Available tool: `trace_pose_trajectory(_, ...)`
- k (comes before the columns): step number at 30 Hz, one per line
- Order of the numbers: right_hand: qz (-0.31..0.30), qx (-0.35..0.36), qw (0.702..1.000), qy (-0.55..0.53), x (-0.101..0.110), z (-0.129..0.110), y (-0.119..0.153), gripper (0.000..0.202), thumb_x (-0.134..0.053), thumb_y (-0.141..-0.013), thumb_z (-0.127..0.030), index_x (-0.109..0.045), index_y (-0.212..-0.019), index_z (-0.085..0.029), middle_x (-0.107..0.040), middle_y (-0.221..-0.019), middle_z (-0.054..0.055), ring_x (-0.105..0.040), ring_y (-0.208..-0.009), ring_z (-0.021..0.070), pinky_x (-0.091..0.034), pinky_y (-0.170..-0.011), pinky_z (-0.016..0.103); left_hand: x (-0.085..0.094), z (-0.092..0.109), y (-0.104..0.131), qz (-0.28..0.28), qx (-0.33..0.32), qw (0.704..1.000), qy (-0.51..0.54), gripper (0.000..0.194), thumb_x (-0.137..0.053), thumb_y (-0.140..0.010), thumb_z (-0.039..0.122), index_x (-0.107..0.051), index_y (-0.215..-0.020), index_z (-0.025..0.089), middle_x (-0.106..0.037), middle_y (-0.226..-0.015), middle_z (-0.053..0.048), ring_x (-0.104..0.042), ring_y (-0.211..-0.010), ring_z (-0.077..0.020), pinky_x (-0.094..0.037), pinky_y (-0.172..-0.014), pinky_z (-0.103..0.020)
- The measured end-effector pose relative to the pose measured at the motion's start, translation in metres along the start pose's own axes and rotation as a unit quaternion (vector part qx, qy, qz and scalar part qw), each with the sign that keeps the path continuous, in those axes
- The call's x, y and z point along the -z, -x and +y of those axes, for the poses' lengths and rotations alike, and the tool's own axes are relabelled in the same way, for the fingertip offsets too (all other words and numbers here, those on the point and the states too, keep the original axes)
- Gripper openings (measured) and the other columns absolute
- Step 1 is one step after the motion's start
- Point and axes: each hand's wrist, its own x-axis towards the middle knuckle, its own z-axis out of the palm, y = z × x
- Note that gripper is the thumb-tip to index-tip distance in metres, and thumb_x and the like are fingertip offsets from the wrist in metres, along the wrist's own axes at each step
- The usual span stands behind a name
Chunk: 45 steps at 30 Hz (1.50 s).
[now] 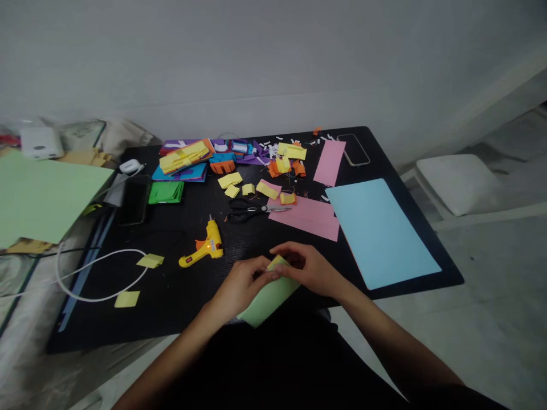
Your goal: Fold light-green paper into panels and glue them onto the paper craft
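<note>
At the table's front edge I hold a light green sheet of paper [270, 297], tilted, with a small yellow paper piece [277, 261] at its top end. My left hand [248, 282] is closed on the left side of the green paper, thumb on its face. On the right side, my right hand [311, 266] pinches the same end, its fingertips partly hidden behind the paper. Both thumbs meet near the yellow piece. Left of my hands lies a yellow glue gun [208, 246]. Beyond them, black-handled scissors [250, 210] rest with their blades over pink paper [314, 217].
Light blue sheets [380, 233] cover the table's right side. Folded coloured papers [186, 158] and scraps lie along the back. A phone [135, 200], a white cable [64, 285] and yellow pieces [127, 299] are at left. Another phone [354, 150] lies at back right.
</note>
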Motion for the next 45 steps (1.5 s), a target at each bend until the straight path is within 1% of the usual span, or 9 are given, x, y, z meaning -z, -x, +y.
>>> trace_pose_trajectory(4, 0.004, -0.009, 0.999, 0.035, 0.007, 0.001, 0.001, 0.016, -0.076, -0.089, -0.035, -0.079, -0.097, -0.021, -0.078, -0.09, 0.003, -0.069, -0.08, 0.0184, -0.051, -0.073, 0.032, 0.009, 0.002, 0.002, -0.027, 0.01, 0.999, -0.023, 0.029, -0.066, -0.098, 0.048, -0.076, -0.096, 0.021, -0.076, -0.088, -0.001, -0.068, -0.081, -0.0181, -0.046, -0.073, -0.028)
trace_pose_trajectory(13, 0.055, -0.013, 0.998, 0.018, 0.028, 0.009, 0.0, 0.022, -0.078, -0.087, -0.038, -0.074, -0.102, -0.023, -0.078, -0.101, 0.004, -0.074, -0.093, 0.0215, -0.057, -0.086, 0.038, 0.05, 0.002, 0.007, 0.005, -0.009, 0.992, -0.127, 0.026, -0.061, -0.102, 0.043, -0.074, -0.098, 0.021, -0.075, -0.082, 0.0, -0.068, -0.075, -0.0174, -0.047, -0.069, -0.027)
trace_pose_trajectory(23, 0.0, 0.07, 0.986, 0.152, 0.023, -0.007, -0.006, 0.017, -0.083, -0.088, -0.029, -0.081, -0.104, -0.027, -0.081, -0.103, 0.003, -0.075, -0.098, 0.0224, -0.056, -0.091, 0.039, 0.048, 0.008, 0.005, 0.025, -0.121, 0.971, -0.204, 0.021, -0.057, -0.106, 0.035, -0.073, -0.107, 0.022, -0.078, -0.1, -0.004, -0.074, -0.089, -0.0192, -0.055, -0.081, -0.031)
trace_pose_trajectory(31, -0.027, 0.046, 0.997, 0.057, 0.015, -0.019, -0.017, 0.009, -0.08, -0.088, -0.032, -0.08, -0.085, -0.023, -0.08, -0.081, 0.001, -0.075, -0.077, 0.0188, -0.059, -0.075, 0.034, 0.04, 0.007, 0.017, 0.006, -0.202, 0.944, -0.262, 0.021, -0.053, -0.108, 0.03, -0.071, -0.111, 0.02, -0.075, -0.101, -0.006, -0.073, -0.092, -0.0195, -0.059, -0.084, -0.033)
trace_pose_trajectory(34, 0.108, 0.088, 0.989, -0.051, 0.054, -0.022, -0.027, 0.013, -0.081, -0.088, -0.033, -0.078, -0.081, -0.022, -0.075, -0.073, 0.0, -0.071, -0.066, 0.0155, -0.06, -0.071, 0.033, 0.042, 0.011, 0.029, -0.003, -0.212, 0.951, -0.227, 0.019, -0.055, -0.107, 0.028, -0.071, -0.114, 0.02, -0.076, -0.102, -0.006, -0.073, -0.093, -0.0188, -0.059, -0.085, -0.032)
trace_pose_trajectory(37, 0.389, 0.219, 0.867, -0.223, 0.117, -0.024, -0.034, 0.011, -0.084, -0.085, -0.03, -0.075, -0.087, -0.023, -0.073, -0.08, -0.002, -0.067, -0.066, 0.0107, -0.059, -0.072, 0.029, 0.048, 0.015, 0.043, -0.016, -0.212, 0.964, -0.16, 0.014, -0.061, -0.105, 0.024, -0.072, -0.114, 0.021, -0.076, -0.101, -0.006, -0.073, -0.092, -0.0168, -0.059, -0.081, -0.027)
trace_pose_trajectory(40, 0.505, 0.261, 0.779, -0.264, 0.157, -0.024, -0.035, 0.012, -0.081, -0.085, -0.02, -0.073, -0.078, -0.025, -0.071, -0.081, -0.003, -0.068, -0.072, 0.009, -0.057, -0.083, 0.027, 0.053, 0.017, 0.054, -0.018, -0.199, 0.976, -0.089, 0.011, -0.066, -0.101, 0.02, -0.073, -0.11, 0.022, -0.076, -0.097, -0.005, -0.073, -0.087, -0.0156, -0.058, -0.076, -0.025)
trace_pose_trajectory(43, 0.515, 0.288, 0.792, -0.157, 0.144, -0.024, -0.032, 0.029, -0.09, -0.069, -0.008, -0.079, -0.085, -0.029, -0.077, -0.102, -0.003, -0.072, -0.096, 0.0115, -0.055, -0.094, 0.026, 0.052, 0.019, 0.057, -0.016, -0.191, 0.981, -0.033, 0.01, -0.069, -0.098, 0.018, -0.074, -0.106, 0.021, -0.077, -0.093, -0.005, -0.073, -0.083, -0.0155, -0.058, -0.074, -0.025)
trace_pose_trajectory(45, 0.461, 0.259, 0.842, -0.106, 0.111, -0.025, -0.028, 0.025, -0.092, -0.069, -0.01, -0.082, -0.086, -0.025, -0.079, -0.098, 0.001, -0.074, -0.096, 0.0165, -0.057, -0.093, 0.032, 0.05, 0.021, 0.055, -0.016, -0.198, 0.98, -0.02, 0.011, -0.07, -0.098, 0.017, -0.075, -0.106, 0.021, -0.077, -0.093, -0.005, -0.073, -0.084, -0.0158, -0.058, -0.074, -0.026)
